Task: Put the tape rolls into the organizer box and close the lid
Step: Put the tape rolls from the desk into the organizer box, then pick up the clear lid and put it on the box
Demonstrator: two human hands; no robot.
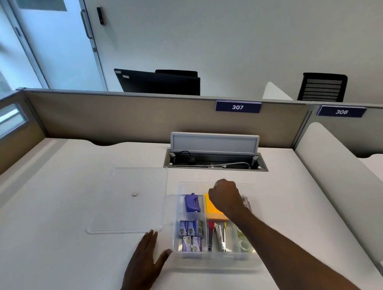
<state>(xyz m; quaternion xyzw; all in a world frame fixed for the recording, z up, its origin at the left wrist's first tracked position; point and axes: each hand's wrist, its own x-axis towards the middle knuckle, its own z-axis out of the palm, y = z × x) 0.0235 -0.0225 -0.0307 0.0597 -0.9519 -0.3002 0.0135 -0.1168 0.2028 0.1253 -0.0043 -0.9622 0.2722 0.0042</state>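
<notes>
The right hand [226, 196] hung curled in a fist over the organizer box's [178, 247] far compartments; whether its grip held anything could not be told. The left hand [146, 256] lay flat and released on the bench [57, 256] beside the box. Clear tape rolls [243, 240] sat in the near-right compartment, and the lid [131, 199] lay left of the box.

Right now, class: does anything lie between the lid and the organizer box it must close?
Yes. The right hand is fisted over the organizer box, above its far compartments, and its forearm crosses the open top. The clear lid lies flat on the desk just left, beside the left hand. Nothing else visible intervenes.
</notes>
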